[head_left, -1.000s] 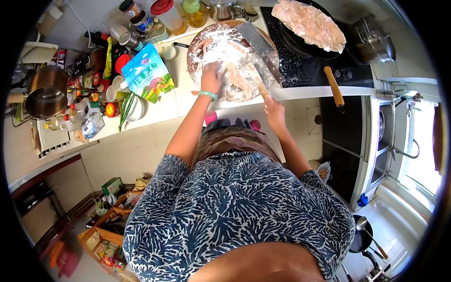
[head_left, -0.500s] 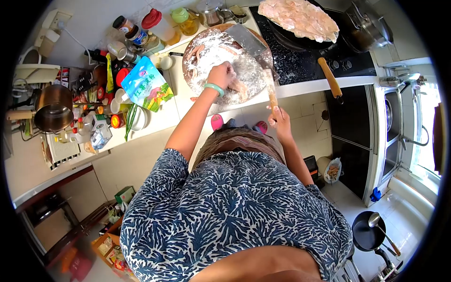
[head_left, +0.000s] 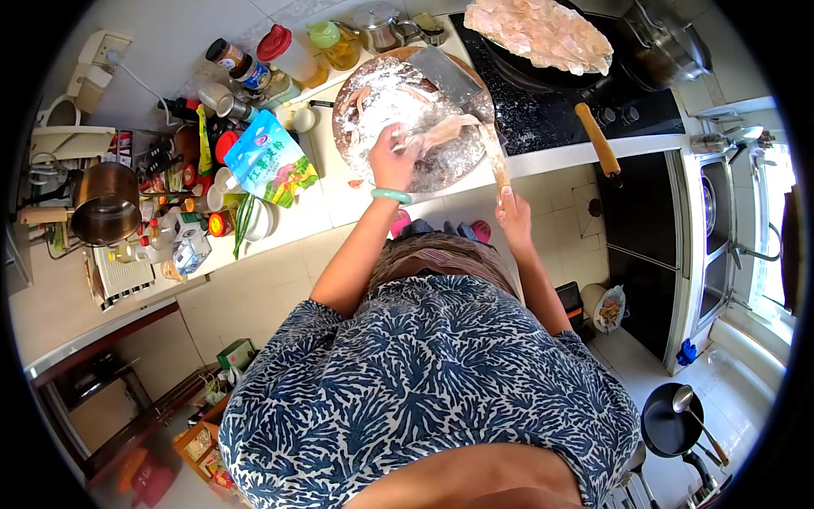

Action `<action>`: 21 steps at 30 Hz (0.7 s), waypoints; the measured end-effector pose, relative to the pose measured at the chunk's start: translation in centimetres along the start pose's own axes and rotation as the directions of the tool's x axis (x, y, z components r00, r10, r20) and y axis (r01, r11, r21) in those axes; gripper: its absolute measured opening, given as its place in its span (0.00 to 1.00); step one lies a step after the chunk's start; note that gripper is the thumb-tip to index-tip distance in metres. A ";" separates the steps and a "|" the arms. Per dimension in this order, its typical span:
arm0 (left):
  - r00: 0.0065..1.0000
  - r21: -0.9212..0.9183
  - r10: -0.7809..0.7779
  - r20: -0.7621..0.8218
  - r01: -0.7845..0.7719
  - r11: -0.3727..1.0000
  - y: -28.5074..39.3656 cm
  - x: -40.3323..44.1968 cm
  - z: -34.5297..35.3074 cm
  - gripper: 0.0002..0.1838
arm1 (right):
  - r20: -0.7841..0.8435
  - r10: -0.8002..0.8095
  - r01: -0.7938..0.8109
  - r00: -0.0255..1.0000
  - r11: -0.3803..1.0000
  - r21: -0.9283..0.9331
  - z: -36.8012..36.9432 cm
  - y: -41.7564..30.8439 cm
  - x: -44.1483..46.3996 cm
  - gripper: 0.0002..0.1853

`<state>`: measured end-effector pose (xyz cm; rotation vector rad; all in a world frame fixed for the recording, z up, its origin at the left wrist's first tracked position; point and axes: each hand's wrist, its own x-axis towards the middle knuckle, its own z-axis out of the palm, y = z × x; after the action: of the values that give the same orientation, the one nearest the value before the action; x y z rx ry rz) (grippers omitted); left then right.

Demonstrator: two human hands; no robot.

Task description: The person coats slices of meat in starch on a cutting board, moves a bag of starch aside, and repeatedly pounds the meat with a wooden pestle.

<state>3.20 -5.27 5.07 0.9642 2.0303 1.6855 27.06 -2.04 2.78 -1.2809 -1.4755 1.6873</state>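
Observation:
My left hand [head_left: 393, 158], with a green bangle at the wrist, is over the floured round cutting board [head_left: 349, 153]. Its fingers pinch one end of a pale strip of raw meat [head_left: 449, 130], which stretches right toward the board's edge. In my right hand [head_left: 513, 219] is the lower end of a floured wooden stick [head_left: 493, 159]. The stick's upper end reaches the board's right side, close to the strip's far end. A cleaver [head_left: 446, 75] lies flat at the back of the board. White flour [head_left: 394, 102] and another small meat piece [head_left: 359, 98] are on the board.
A pan heaped with flattened pale meat slices [head_left: 543, 34] stands on the black stove [head_left: 543, 119]; its wooden handle [head_left: 598, 140] juts over the front edge. Left of the board are a blue flour bag [head_left: 267, 157], jars, bottles and a copper-coloured pot [head_left: 106, 204].
The meat strip, which hung low beside my left hand, now stretches up and right across the board. My left hand has shifted slightly left and down; the stick remains in my right hand.

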 end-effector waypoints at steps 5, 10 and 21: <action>0.934 -0.032 -0.342 0.104 0.347 0.937 -6.4 -2.6 -1.7 0.11 | -0.028 -0.154 0.127 0.988 0.891 -0.435 1.0 1.9 0.8 0.21; 0.879 -0.100 -0.457 0.138 0.471 0.876 -6.7 -3.4 -2.8 0.08 | 0.046 -0.261 0.234 0.964 0.760 -0.607 4.3 -0.9 -0.2 0.18; 0.905 -0.063 -0.412 0.103 0.420 0.905 -6.5 -3.8 -2.1 0.07 | 0.210 -0.111 0.233 0.972 0.282 -0.931 5.1 1.8 2.5 0.20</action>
<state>2.73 -9.84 -1.30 0.5143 1.9206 1.4543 21.77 -2.54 0.06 -1.4401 -2.7854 0.5519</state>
